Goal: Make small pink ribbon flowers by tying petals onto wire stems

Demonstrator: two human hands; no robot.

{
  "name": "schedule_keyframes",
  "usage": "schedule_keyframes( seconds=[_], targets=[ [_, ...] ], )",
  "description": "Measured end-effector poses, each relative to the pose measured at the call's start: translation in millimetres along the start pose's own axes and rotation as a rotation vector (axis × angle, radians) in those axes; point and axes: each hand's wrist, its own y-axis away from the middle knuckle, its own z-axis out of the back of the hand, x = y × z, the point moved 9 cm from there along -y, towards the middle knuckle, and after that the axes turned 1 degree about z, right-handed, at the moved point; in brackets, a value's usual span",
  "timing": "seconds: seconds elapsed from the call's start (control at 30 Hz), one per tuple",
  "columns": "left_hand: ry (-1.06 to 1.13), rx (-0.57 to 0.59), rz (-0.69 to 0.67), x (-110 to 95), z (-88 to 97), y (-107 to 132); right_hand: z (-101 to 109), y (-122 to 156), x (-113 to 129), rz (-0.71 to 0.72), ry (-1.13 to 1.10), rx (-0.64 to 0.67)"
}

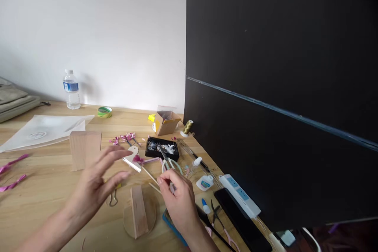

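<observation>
My left hand (pixel 99 179) is raised over the table with its fingers spread and nothing in it. My right hand (pixel 180 197) pinches a thin pale wooden stick (pixel 150 173) that points up and left. The stick's far end lies close to a small tuft of dark pink petals (pixel 137 159) beside a white tag-like piece (pixel 132 162). A second pale stick end shows just below; whether the two are joined is hidden. Scissors with pale handles (pixel 175 165) lie just beyond my right fingers. Below my hands, a wooden block (pixel 138 212) rests on a clear round disc (pixel 127 220).
Behind are a black tray of small parts (pixel 152 151), pink flower pieces (pixel 125 138), a cardboard box (pixel 167 125) and a gold thread spool (pixel 188 126). Right lie a glue bottle (pixel 204 183), pliers (pixel 217 214), a phone (pixel 242 220) and a power strip (pixel 240 195), along a black panel (pixel 280 145).
</observation>
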Motion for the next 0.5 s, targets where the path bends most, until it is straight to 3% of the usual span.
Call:
schedule_keyframes(
  seconds=[0.03,0.1,0.13,0.2,0.27,0.37,0.5],
  targets=[
    [-0.01,-0.081,0.037,-2.5,12.7,1.5,6.2,-0.9,-0.8,-0.009,-0.007,-0.077],
    [0.053,-0.144,0.108,-3.9,19.3,7.5,14.8,-2.3,2.1,0.002,-0.036,-0.208],
    [0.128,-0.115,0.131,-3.4,12.1,10.1,16.5,-2.9,4.9,0.014,-0.061,-0.254],
    [0.286,0.085,0.191,0.6,-21.6,13.9,14.3,-4.0,9.4,0.022,-0.127,-0.3],
    [0.389,0.14,0.393,19.8,-45.2,19.1,5.3,-4.5,9.4,-0.012,-0.211,-0.293],
    [0.55,-0.028,0.665,47.0,-50.7,26.5,-15.2,-1.6,5.2,-0.068,-0.337,-0.236],
    [0.794,-0.165,0.78,52.9,-49.3,31.1,-36.9,7.1,-0.7,-0.083,-0.406,-0.225]
  ],
)
